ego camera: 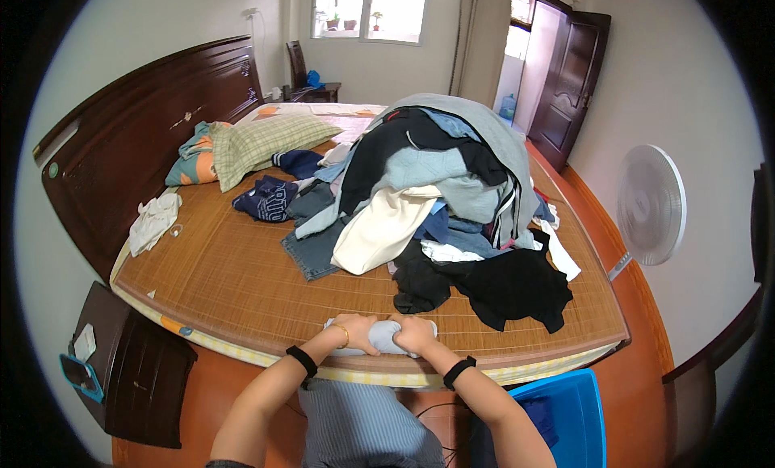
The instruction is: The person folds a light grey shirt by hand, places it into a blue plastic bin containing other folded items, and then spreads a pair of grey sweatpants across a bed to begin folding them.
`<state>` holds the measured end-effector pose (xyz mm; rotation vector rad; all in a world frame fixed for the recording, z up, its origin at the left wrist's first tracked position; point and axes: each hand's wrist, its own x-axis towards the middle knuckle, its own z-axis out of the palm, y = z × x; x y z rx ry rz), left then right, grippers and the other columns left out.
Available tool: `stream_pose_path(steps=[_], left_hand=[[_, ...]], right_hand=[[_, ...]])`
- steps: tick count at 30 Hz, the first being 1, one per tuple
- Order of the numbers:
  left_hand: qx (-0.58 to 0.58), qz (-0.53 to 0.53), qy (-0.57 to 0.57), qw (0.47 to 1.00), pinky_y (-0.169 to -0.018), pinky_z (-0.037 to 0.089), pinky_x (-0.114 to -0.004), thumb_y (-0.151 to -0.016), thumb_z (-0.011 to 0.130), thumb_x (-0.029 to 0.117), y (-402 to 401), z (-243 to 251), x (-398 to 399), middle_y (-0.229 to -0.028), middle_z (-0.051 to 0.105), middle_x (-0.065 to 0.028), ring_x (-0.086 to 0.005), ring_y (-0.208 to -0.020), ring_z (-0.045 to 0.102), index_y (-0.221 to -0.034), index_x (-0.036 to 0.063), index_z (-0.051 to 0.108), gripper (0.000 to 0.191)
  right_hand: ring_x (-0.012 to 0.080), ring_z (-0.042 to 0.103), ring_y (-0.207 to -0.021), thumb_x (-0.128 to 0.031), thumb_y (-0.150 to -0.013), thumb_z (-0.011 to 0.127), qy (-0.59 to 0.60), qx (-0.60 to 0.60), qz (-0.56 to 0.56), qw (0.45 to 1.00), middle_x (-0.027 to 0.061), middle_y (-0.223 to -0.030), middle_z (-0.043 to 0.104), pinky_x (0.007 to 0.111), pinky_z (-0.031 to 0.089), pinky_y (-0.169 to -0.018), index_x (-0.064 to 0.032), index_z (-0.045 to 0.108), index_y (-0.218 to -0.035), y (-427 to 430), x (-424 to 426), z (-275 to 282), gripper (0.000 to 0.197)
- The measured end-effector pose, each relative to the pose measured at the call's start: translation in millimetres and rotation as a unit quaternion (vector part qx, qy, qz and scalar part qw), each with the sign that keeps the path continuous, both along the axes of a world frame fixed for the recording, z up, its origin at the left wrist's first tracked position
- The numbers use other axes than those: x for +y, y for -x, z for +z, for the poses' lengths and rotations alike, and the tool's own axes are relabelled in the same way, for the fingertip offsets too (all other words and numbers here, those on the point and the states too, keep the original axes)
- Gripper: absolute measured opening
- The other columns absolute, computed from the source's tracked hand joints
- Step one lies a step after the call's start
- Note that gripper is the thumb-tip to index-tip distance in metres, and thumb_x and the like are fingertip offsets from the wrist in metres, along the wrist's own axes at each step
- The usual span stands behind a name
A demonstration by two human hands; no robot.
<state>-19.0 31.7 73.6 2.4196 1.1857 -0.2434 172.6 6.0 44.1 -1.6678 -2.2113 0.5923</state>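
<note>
A rolled light grey garment (385, 337) lies along the near edge of the bed, on the bamboo mat (242, 280). My left hand (356, 333) grips its left part and my right hand (413, 335) grips its right part, the two thumbs close together. The fingers are partly hidden by the hands and the cloth. Beyond them rises a large heap of clothes with a grey garment (484, 117) draped over it. A cream garment (382, 229) hangs down its front, and a black top (514, 286) is spread at the heap's near right.
A blue plastic tub (584, 413) with dark cloth inside stands on the floor at the near right. A dark nightstand (148, 377) with a phone on it is at the left. A fan (651, 204) stands right of the bed. A checked pillow (266, 142) lies near the headboard.
</note>
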Motion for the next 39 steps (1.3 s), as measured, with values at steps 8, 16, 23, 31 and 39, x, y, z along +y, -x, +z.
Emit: stream_pose_path(steps=[8, 16, 23, 31, 39], left_hand=[[-0.036, -0.023, 0.021, 0.999, -0.078, 0.048, -0.039, -0.056, 0.074, 0.059, -5, -4, 16, -0.101, 0.065, -0.0157, -0.0317, -0.092, 0.062, -0.105, 0.0071, 0.058, 0.073], [-0.048, 0.044, -0.002, 0.998, -0.084, 0.048, -0.039, -0.054, 0.074, 0.055, -5, 0, -3, -0.105, 0.064, -0.0169, -0.0311, -0.097, 0.062, -0.114, 0.0052, 0.056, 0.079], [-0.023, 0.031, 0.042, 0.998, -0.086, 0.047, -0.039, -0.054, 0.073, 0.054, -6, 11, -28, -0.109, 0.063, -0.0177, -0.0323, -0.099, 0.061, -0.117, 0.005, 0.054, 0.082], [0.018, 0.007, -0.026, 0.999, -0.088, 0.044, -0.04, -0.055, 0.074, 0.05, -2, 2, -47, -0.112, 0.059, -0.0147, -0.0304, -0.105, 0.056, -0.119, 0.0069, 0.051, 0.081], [-0.08, -0.068, -0.281, 0.954, -0.088, 0.042, -0.043, -0.061, 0.073, 0.034, 8, -16, -74, -0.112, 0.055, -0.0134, -0.0301, -0.103, 0.053, -0.121, 0.0063, 0.047, 0.071]], right_hand=[[0.0292, 0.054, -0.079, -0.007, -0.063, 0.053, -0.285, 0.025, -0.014, 0.958, 0.0101, -0.078, 0.056, 0.04, 0.046, -0.069, -0.0093, 0.062, -0.095, 5, -4, -25, 0.032], [0.0277, 0.049, -0.104, -0.011, -0.07, 0.054, -0.379, -0.053, 0.019, 0.924, 0.0099, -0.108, 0.053, 0.043, 0.034, -0.091, -0.0176, 0.05, -0.127, 12, -23, -11, 0.057], [0.0328, 0.045, -0.111, -0.025, -0.072, 0.056, -0.274, -0.083, 0.141, 0.948, 0.0159, -0.123, 0.047, 0.048, 0.032, -0.096, -0.018, 0.038, -0.137, -7, -55, -6, 0.068], [0.0345, 0.05, -0.101, -0.023, -0.065, 0.065, -0.288, -0.073, 0.135, 0.945, 0.0202, -0.111, 0.051, 0.045, 0.039, -0.088, -0.0012, 0.036, -0.133, -3, -82, -15, 0.078], [0.0325, 0.055, -0.089, -0.022, -0.06, 0.069, -0.229, -0.081, 0.112, 0.964, 0.0172, -0.093, 0.057, 0.041, 0.043, -0.079, -0.002, 0.047, -0.12, -1, -62, -12, 0.067]])
